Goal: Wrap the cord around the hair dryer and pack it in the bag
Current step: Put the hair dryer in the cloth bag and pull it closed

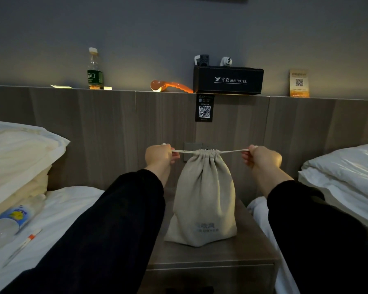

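Bag: beige woven drawstring pouch, coarse linen-like cloth, soft and bulging, standing upright on the wood-grain nightstand between two beds. Long axis is running vertical, mouth pointing up, base sitting flat on the top. Mouth is cinched into tight gathers. Faint blue print is showing low on the near face. Hair dryer isn't showing; contents can't be told.

Drawstring, pale twisted cord, is stretching out horizontally both ways from the gathered neck, taut.

Left hand is pinching the left cord end, fingers curled closed around it. Right hand is doing the same on the right end, closed tight on the cord. Both hands are sitting level with the bag's mouth, one on each side, each apart from the cloth; bag body is hanging below and between them. Dark sleeves are covering both forearms.

Left bed: white sheet, pillow stacked far left, a clear plastic water bottle lying on its side near, a thin white-and-orange stick beside it. Right bed: white rumpled bedding.

Far side: wood-grain headboard panel with a ledge. On it, left to right: upright green-label bottle, glossy orange wavy-handled object, black hotel box, yellow QR card. A black QR tag is hanging under the box.
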